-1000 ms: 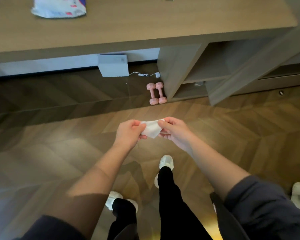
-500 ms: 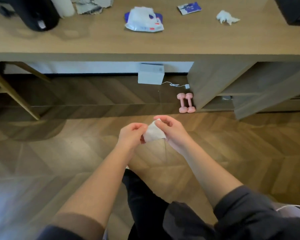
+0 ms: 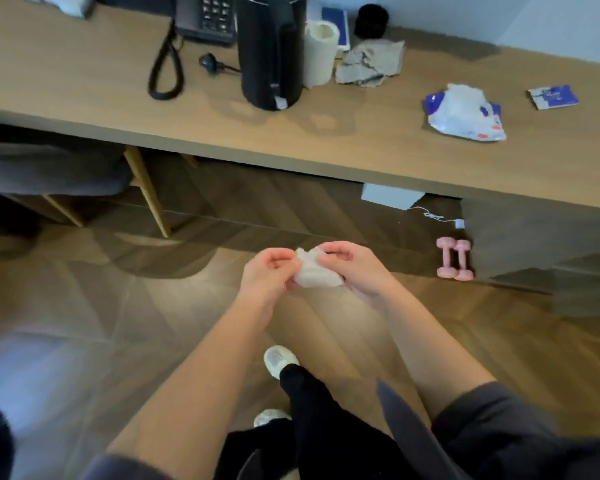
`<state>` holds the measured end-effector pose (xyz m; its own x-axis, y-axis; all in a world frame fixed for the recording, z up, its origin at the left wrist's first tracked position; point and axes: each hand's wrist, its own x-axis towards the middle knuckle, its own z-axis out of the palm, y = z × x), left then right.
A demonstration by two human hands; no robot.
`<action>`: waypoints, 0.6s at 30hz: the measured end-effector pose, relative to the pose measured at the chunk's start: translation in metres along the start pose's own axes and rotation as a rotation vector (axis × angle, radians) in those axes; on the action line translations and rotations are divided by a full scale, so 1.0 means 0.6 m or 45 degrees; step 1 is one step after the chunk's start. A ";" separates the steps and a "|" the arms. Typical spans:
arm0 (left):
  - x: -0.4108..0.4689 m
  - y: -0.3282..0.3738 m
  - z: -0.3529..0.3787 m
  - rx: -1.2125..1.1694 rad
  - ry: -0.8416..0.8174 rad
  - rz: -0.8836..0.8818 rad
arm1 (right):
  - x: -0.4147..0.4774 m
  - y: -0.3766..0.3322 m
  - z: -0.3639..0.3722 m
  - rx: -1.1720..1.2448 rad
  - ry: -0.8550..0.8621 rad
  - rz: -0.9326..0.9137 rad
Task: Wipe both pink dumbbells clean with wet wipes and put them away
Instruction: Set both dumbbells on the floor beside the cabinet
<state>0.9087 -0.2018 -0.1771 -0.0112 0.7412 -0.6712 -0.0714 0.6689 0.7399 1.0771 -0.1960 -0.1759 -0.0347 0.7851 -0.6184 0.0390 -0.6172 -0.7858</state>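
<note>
Head camera looks forward and down over desk [image 3: 84, 81] and floor [image 3: 84, 306]

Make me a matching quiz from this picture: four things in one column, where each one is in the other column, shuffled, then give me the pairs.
Things
1. dumbbells
2. wipe
3. wipe pack
4. kettle

Places
A. upright on the desk, beside the phone
B. on the floor, by the desk's side panel
C. pinched between the left hand and the right hand
D. lying on the right part of the desk

Pairs: 1-B, 2-C, 3-D, 4-A
</note>
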 end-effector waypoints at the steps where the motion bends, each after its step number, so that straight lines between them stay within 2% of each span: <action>1: 0.007 0.010 -0.029 -0.002 0.051 0.020 | 0.013 -0.009 0.029 -0.050 -0.022 0.046; 5: 0.033 0.043 -0.154 0.024 0.160 0.057 | 0.059 -0.036 0.155 -0.138 -0.094 0.140; 13: 0.081 0.092 -0.451 -0.159 -0.023 -0.251 | 0.085 -0.083 0.462 0.003 -0.066 0.016; 18: 0.102 0.123 -0.616 -0.127 0.005 -0.259 | 0.095 -0.098 0.641 0.091 0.009 0.011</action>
<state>0.5341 -0.1280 -0.1804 0.0097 0.5915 -0.8062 -0.1706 0.7954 0.5816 0.6887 -0.1350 -0.1685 -0.0279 0.7801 -0.6250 -0.0325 -0.6256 -0.7794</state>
